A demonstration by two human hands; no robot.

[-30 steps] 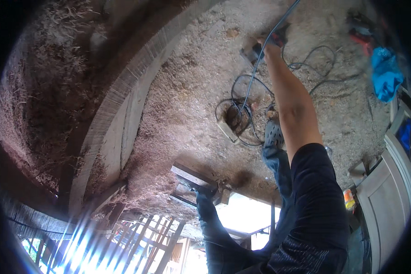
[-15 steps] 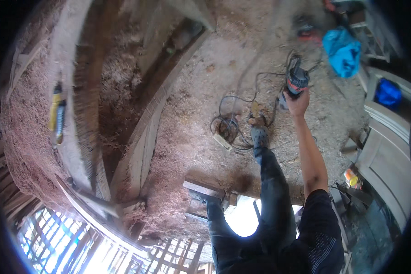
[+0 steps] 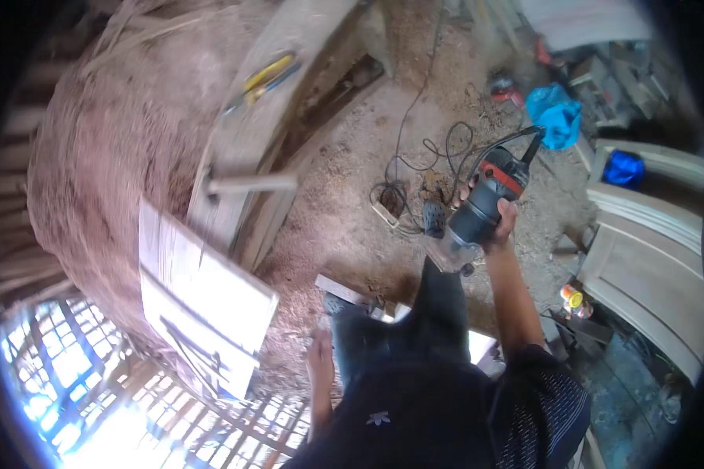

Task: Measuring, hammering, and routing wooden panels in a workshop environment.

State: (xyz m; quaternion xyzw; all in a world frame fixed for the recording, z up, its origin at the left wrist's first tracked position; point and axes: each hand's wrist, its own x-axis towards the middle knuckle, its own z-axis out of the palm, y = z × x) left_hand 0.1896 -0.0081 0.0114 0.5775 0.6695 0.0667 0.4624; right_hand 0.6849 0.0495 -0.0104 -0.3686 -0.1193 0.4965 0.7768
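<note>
A trim router [image 3: 485, 199], dark grey with a red band and a clear base, is in my right hand [image 3: 501, 223]. My fingers wrap round its body, which is tilted with the base toward my knee. Its black cord leaves the top end. My left hand [image 3: 319, 359] hangs beside my left leg, somewhat blurred, its fingers loosely stretched and nothing visible in them. A white power strip [image 3: 385, 216] with coiled black cord lies on the floor near my right shoe [image 3: 434, 217].
On the left is a wooden bench [image 3: 246, 148] bearing yellow-handled tools [image 3: 267, 76]. A pale board [image 3: 203, 301] leans below it. To the right stands a panelled wooden cabinet [image 3: 649, 270] with a blue bundle [image 3: 624, 169]. A light-blue bag [image 3: 555, 116] lies beyond; wood shavings cover the floor.
My right hand has lifted the router from above the floor, closer to my body. My left hand has come into view. The whole view has shifted, and the pale board now shows at left.
</note>
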